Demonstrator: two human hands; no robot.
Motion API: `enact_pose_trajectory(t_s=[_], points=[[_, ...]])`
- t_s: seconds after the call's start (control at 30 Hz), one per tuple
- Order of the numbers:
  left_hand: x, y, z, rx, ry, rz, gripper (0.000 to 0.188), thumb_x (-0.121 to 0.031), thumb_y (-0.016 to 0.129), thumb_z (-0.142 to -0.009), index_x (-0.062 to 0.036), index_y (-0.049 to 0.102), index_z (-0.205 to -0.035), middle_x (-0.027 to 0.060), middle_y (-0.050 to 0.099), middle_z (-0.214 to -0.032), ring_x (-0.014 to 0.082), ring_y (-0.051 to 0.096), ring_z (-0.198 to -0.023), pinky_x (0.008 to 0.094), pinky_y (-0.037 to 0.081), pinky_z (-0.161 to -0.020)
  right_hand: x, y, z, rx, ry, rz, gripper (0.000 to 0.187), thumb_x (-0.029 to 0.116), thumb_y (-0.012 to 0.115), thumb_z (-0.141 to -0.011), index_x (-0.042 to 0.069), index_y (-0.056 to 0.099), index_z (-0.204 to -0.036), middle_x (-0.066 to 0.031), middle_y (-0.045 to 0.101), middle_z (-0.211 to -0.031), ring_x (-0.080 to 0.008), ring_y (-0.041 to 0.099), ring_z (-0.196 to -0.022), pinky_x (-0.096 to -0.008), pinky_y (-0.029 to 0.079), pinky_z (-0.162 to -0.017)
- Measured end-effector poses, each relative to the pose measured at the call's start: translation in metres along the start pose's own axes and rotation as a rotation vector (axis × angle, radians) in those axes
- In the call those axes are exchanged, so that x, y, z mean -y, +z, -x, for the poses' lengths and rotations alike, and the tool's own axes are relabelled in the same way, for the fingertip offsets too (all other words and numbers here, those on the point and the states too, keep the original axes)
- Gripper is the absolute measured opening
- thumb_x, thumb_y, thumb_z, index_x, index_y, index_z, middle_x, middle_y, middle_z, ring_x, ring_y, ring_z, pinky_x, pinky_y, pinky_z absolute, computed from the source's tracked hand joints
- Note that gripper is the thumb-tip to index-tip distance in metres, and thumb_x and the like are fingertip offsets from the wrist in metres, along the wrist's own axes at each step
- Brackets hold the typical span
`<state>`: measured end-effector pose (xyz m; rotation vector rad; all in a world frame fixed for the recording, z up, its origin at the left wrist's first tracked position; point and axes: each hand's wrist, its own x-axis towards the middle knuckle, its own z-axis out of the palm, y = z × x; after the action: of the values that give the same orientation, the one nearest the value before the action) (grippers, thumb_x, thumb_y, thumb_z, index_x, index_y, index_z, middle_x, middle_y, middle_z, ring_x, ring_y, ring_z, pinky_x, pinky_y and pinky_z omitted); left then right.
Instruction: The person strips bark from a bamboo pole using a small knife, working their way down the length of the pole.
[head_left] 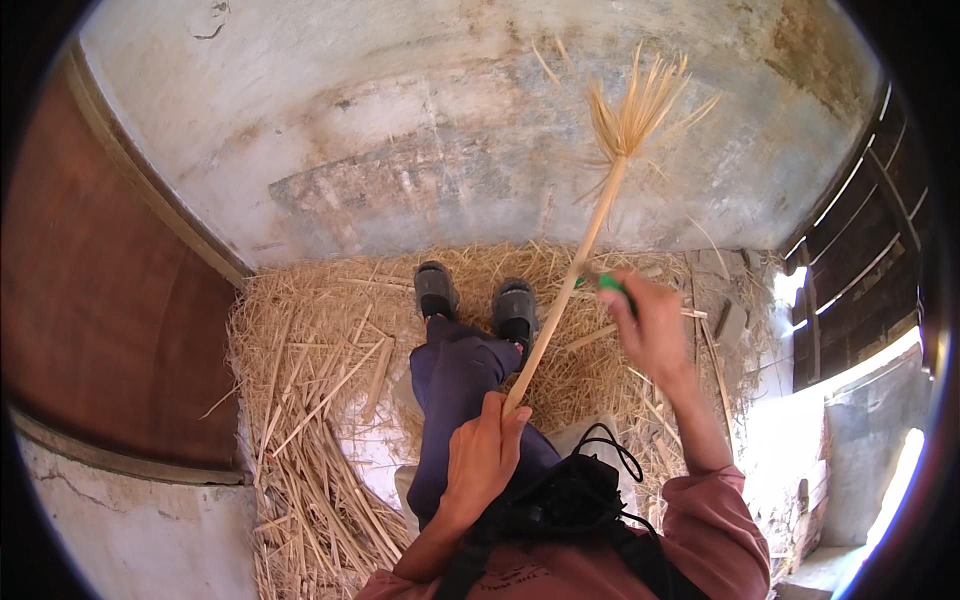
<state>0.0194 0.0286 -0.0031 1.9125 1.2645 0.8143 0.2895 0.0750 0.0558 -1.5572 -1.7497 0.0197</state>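
Note:
My left hand (482,455) is closed around the lower end of a long, pale split-bamboo stick (572,275). The stick slants up and away to the right. Its far end carries a spray of thin curled shavings (632,115), fanned out in front of the wall. My right hand (652,325) grips a small tool with a green and black handle (612,288). The tool's head meets the stick about midway along; motion blur keeps me from telling its exact kind.
Straw-like shavings (560,262) cover the floor around my shoes (435,287). To the left lies a heap of split bamboo strips (310,490). A stained wall (400,130) rises ahead, a brown panel (110,270) stands left, and dark slats (860,260) are at right.

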Motion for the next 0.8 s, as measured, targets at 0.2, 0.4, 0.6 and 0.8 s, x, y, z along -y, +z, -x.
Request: enact_pose_trajectory(t_s=[0.2,0.4,0.6,0.8], points=[[-0.012,-0.007,-0.013,-0.004,0.003,0.087,0.033,-0.034,0.057,-0.114,-0.001,0.056,-0.111,0.0212,0.067,-0.074,0.0452,0.07,-0.07,0.0516,0.051,-0.06,0.035,0.034,0.05,0.137,-0.281,-0.13,0.029,0.027,0.081,-0.095,0.004,0.073,-0.11,-0.0099,0.07,-0.083,-0.0324,0.072,-0.068,-0.0407,0.056,-0.059],[-0.013,-0.005,-0.014,-0.082,0.099,0.108,0.031,-0.029,0.056,-0.115,0.0005,0.058,-0.106,0.0168,0.056,-0.066,0.0369,0.062,-0.056,0.0433,0.042,-0.054,0.042,0.039,0.059,0.154,-0.302,-0.127,0.028,0.026,0.082,-0.093,0.005,0.073,-0.109,-0.0087,0.068,-0.083,-0.0301,0.071,-0.065,-0.0403,0.055,-0.056],[-0.017,-0.006,-0.013,-0.07,0.036,0.022,0.031,-0.033,0.055,-0.116,-0.002,0.057,-0.111,0.0207,0.065,-0.072,0.0454,0.07,-0.069,0.0506,0.05,-0.058,0.043,0.039,0.055,0.116,-0.307,-0.117,0.029,0.027,0.084,-0.091,0.005,0.074,-0.107,-0.008,0.069,-0.082,-0.03,0.07,-0.064,-0.0403,0.054,-0.055],[-0.016,-0.005,-0.011,-0.049,0.003,0.002,0.031,-0.032,0.054,-0.116,-0.0028,0.057,-0.106,0.0212,0.063,-0.067,0.046,0.067,-0.065,0.0526,0.048,-0.057,0.035,0.038,0.047,0.092,-0.281,-0.076,0.029,0.031,0.083,-0.094,0.006,0.074,-0.108,-0.0083,0.075,-0.092,-0.0296,0.073,-0.067,-0.0396,0.056,-0.056]])
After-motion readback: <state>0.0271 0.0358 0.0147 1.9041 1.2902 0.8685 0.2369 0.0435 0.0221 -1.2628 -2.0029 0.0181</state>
